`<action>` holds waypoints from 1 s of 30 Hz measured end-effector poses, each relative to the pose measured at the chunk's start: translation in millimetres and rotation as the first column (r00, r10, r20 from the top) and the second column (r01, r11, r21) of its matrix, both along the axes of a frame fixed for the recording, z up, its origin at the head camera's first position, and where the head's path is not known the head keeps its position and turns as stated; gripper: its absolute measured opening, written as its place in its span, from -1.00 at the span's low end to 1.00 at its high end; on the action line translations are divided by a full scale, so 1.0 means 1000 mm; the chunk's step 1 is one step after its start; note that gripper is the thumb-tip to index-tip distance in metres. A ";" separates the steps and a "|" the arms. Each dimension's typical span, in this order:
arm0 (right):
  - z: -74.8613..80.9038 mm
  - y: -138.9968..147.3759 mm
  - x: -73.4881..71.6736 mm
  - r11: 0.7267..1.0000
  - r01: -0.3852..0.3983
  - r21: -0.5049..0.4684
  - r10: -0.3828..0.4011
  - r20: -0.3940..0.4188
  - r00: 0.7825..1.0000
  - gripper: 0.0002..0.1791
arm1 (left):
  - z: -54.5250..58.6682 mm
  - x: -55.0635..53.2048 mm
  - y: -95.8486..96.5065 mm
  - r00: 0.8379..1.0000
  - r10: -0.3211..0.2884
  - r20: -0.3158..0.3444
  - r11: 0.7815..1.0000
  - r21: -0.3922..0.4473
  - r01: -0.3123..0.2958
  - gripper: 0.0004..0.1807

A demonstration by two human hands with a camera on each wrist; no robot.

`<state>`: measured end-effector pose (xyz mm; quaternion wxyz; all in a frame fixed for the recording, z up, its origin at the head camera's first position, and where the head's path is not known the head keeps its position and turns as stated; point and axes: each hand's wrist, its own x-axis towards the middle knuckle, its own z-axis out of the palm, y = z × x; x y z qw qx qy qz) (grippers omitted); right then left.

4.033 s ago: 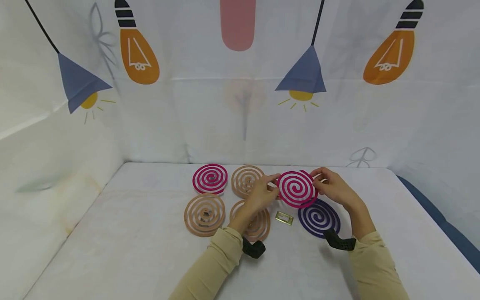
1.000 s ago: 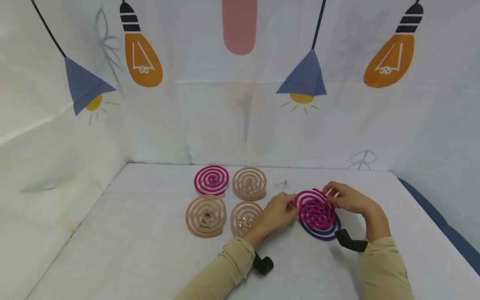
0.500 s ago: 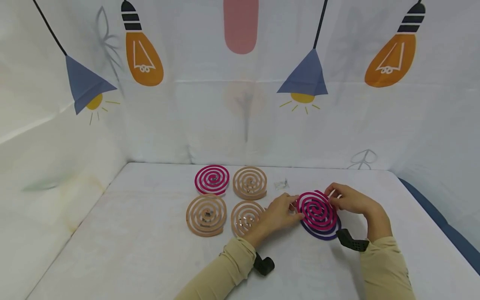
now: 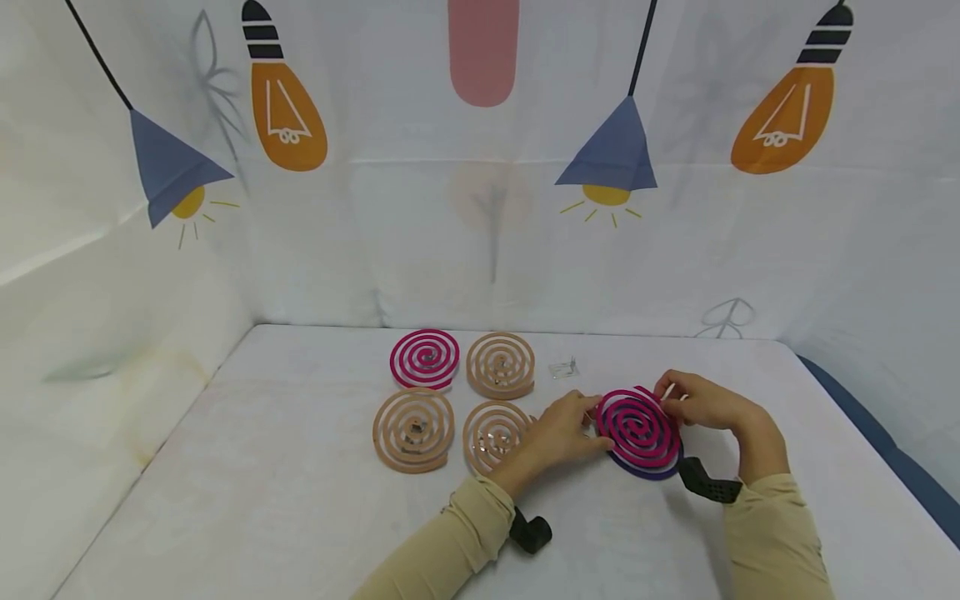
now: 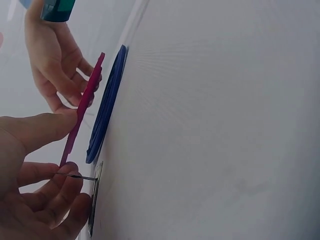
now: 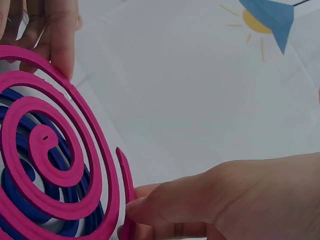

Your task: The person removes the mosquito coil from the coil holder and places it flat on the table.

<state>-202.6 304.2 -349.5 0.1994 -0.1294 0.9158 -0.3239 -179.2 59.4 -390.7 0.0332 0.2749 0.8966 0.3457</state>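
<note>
The left hand [image 4: 559, 435] and right hand [image 4: 703, 402] pinch the pink spiral's [image 4: 637, 427] edges above the blue spiral [image 5: 106, 106], best kept level and centred if lowered.

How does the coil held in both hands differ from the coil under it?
The held coil is bright pink; the lower coil is dark blue. The held coil is raised between the left hand and right hand, while the lower coil lies on the table. Both are flat spirals.
</note>
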 end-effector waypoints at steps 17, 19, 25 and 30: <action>0.002 0.003 0.002 0.998 0.053 0.019 -0.054 0.074 0.996 -0.78 | -0.003 0.004 0.006 0.999 0.011 -0.049 0.997 -0.075 -0.015 -0.41; 0.001 0.003 0.002 0.998 0.052 0.020 -0.053 0.078 0.996 -0.79 | -0.004 0.005 0.006 0.998 0.012 -0.054 0.997 -0.081 -0.017 -0.41; 0.002 0.002 0.002 0.999 0.036 0.023 -0.038 0.078 0.996 -0.79 | -0.004 0.005 0.005 0.997 0.007 -0.074 0.993 -0.118 -0.016 -0.42; 0.002 0.002 0.001 0.999 0.037 0.024 -0.039 0.092 0.995 -0.78 | -0.004 0.005 0.005 0.995 -0.008 -0.099 0.990 -0.143 -0.007 -0.49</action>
